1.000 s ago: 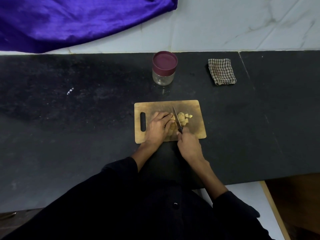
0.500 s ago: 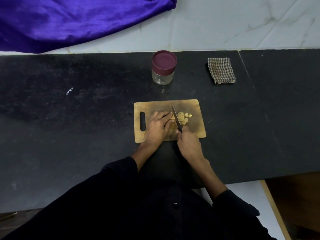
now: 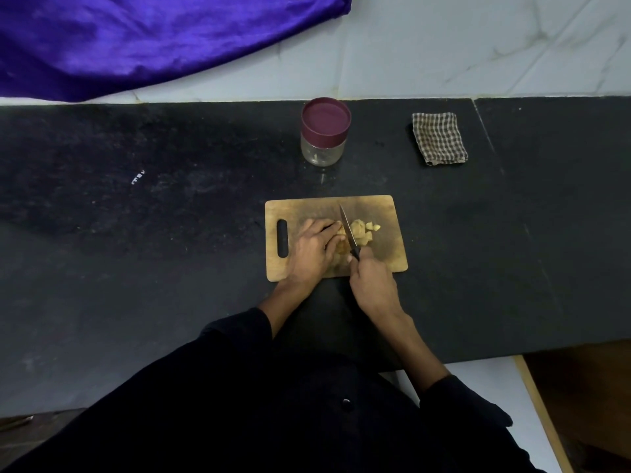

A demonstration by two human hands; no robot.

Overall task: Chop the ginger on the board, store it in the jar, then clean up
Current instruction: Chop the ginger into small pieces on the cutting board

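At the near edge of the black stone bench (image 3: 136,268), a person in dark sleeves leans over a rectangular wooden cutting board (image 3: 389,213) with a slot handle at its left end. The right hand (image 3: 374,285) has its fingers clenched round the black handle of a small kitchen knife (image 3: 347,230), whose blade points away toward the far edge and stands on the board between the two hands' work. The left hand (image 3: 314,249) lies on the board just left of the blade, its fingers curled down over the uncut piece of ginger (image 3: 341,247) and holding it in place. Just right of the blade lie pale yellow chopped ginger pieces (image 3: 363,230), bunched together on the board's middle. Farther back, near the far edge, stands a short clear glass jar with a maroon lid (image 3: 324,131), the lid on. To its right, well apart, lies a folded brown-and-white checked cloth (image 3: 438,138). Beyond the bench, a purple satin fabric (image 3: 153,39) drapes over the white tiled wall toward the far left corner.
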